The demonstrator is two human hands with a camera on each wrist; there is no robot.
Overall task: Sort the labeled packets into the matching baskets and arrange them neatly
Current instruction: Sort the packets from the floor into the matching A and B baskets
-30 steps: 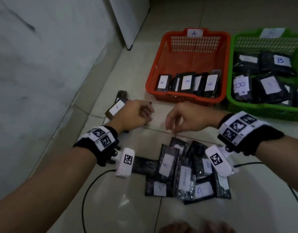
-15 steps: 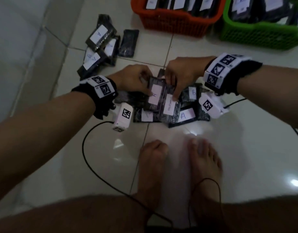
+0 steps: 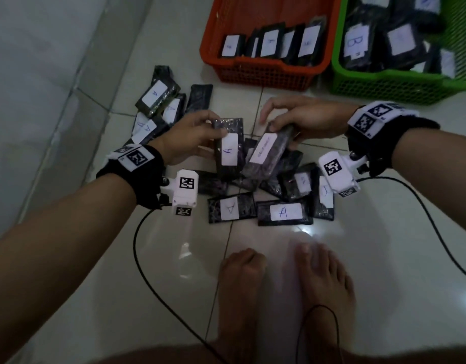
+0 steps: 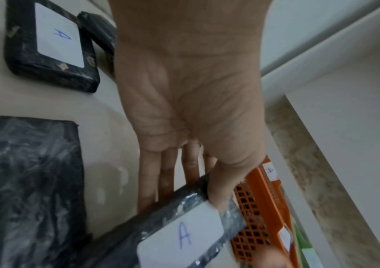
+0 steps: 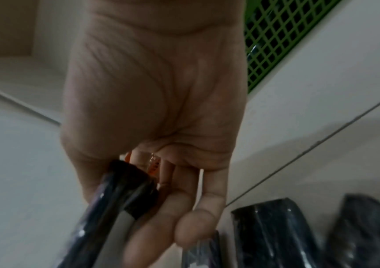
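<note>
My left hand [image 3: 200, 132] holds a black packet with a white "A" label [image 3: 229, 151] above the floor pile; in the left wrist view its thumb presses the top of this A packet [image 4: 179, 235]. My right hand [image 3: 292, 119] grips a second black packet [image 3: 266, 151] by its far end, label with small print facing up; the right wrist view shows that packet [image 5: 115, 199] between thumb and fingers. Below lies the pile of black packets [image 3: 282, 212], some marked A. The orange basket [image 3: 266, 72] and green basket [image 3: 384, 85] sit beyond.
Another small heap of packets [image 3: 158, 98] lies at the left near the wall. My bare feet [image 3: 279, 285] stand just below the pile. Black cables [image 3: 147, 271] trail over the white tile floor on both sides.
Both hands came down from in front of the baskets to the pile, and each now holds a packet lifted off it. My view has tilted downward.
</note>
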